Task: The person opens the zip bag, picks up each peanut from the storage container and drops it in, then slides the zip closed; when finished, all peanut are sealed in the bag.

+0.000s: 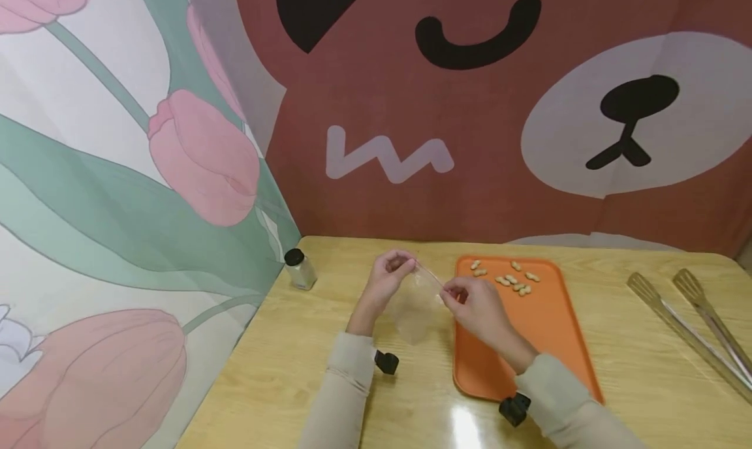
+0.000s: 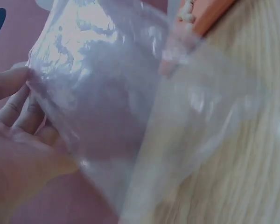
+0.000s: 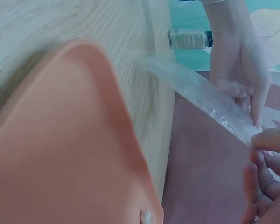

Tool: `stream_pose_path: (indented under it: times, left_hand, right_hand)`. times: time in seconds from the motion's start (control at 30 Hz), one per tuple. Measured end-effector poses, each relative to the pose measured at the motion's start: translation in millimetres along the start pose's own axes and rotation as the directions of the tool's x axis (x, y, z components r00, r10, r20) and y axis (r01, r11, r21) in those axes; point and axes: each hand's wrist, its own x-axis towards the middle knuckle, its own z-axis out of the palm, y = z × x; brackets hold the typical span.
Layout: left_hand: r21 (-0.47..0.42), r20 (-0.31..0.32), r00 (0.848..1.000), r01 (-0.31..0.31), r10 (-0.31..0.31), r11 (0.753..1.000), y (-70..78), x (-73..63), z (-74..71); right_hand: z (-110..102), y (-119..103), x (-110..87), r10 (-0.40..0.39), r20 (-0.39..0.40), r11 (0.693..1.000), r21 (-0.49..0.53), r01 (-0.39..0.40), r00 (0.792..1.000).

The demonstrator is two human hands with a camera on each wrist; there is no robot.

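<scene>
Between my two hands hangs a clear plastic bag (image 1: 414, 312), its top edge stretched from one hand to the other. My left hand (image 1: 390, 276) pinches one top corner between thumb and fingertips; the left wrist view shows the see-through bag (image 2: 116, 79) spreading away from that grip. At the other corner my right hand (image 1: 478, 305) pinches the edge, above the left side of an orange tray (image 1: 529, 344). In the right wrist view the bag (image 3: 200, 95) appears almost edge-on. Several peanuts in their shells (image 1: 511, 280) lie at the tray's far end.
A small jar with a black lid (image 1: 301, 269) stands at the table's far left corner. Metal tongs (image 1: 693, 331) with slotted ends lie right of the tray. Behind the wooden table (image 1: 270, 371) rises a wall printed with a bear face (image 1: 470, 109); tulips (image 1: 202, 155) decorate the left wall.
</scene>
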Motion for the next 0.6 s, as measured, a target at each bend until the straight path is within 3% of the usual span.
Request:
stream_pose_path:
  times: [0.07, 0.17, 0.23, 0.4, 0.6]
  left_hand:
    - [0.112, -0.046, 0.999, -0.017, 0.023, 0.994, 0.3, -0.7, 1.3]
    - [0.265, -0.115, 0.990, -0.044, 0.077, 0.963, 4.0, -4.6, 3.8]
    - [0.307, -0.118, 0.990, -0.041, 0.081, 0.951, 9.0, -8.1, 7.7]
    - [0.260, -0.040, 0.999, 0.026, -0.016, 0.965, 16.8, -13.2, 20.1]
    - [0.204, -0.048, 0.996, 0.082, -0.073, 0.976, 17.2, -14.7, 23.4]
  right_hand:
    - [-0.6, -0.1, -0.8, -0.007, -0.015, 1.000, -0.015, 0.007, 1.000]
    - [0.3, -2.5, -0.7, -0.015, -0.034, 0.999, -0.048, 0.014, 0.999]
    - [0.3, -5.0, -0.1, -0.026, -0.056, 0.997, -0.071, 0.023, 0.998]
    - [-1.0, -9.8, 0.8, -0.083, -0.091, 0.990, -0.118, 0.072, 0.992]
    - [0.5, -13.3, -1.3, -0.141, -0.099, 0.986, -0.103, 0.130, 0.985]
